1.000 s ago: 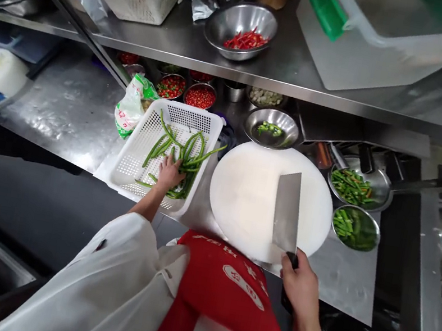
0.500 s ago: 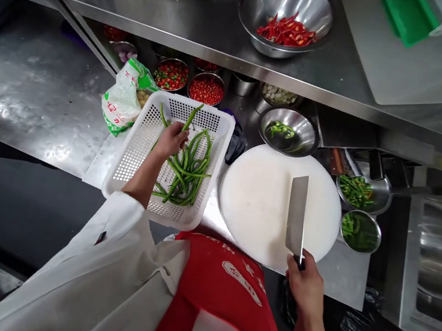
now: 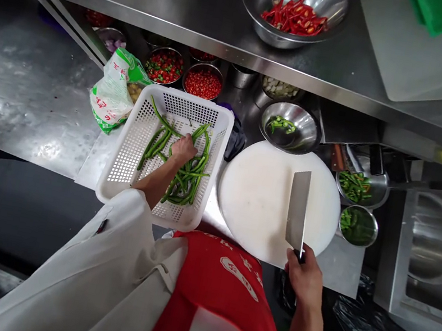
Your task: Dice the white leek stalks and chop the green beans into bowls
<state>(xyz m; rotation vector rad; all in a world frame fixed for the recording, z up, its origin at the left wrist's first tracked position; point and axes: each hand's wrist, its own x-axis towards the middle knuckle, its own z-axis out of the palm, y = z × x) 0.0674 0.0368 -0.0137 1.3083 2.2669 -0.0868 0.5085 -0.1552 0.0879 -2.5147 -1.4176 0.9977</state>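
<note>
Green chilies in white basket: my left hand palm-down, fingers curled onto them. Right hand, beside the basket, fingers wrapped round cleaver handle.

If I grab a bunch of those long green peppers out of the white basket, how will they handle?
The green peppers look thin and curved, so they probably bend slightly. They lie crisscrossed under the left hand, so neighbours may drag along. Glossy skins may slip.
</note>
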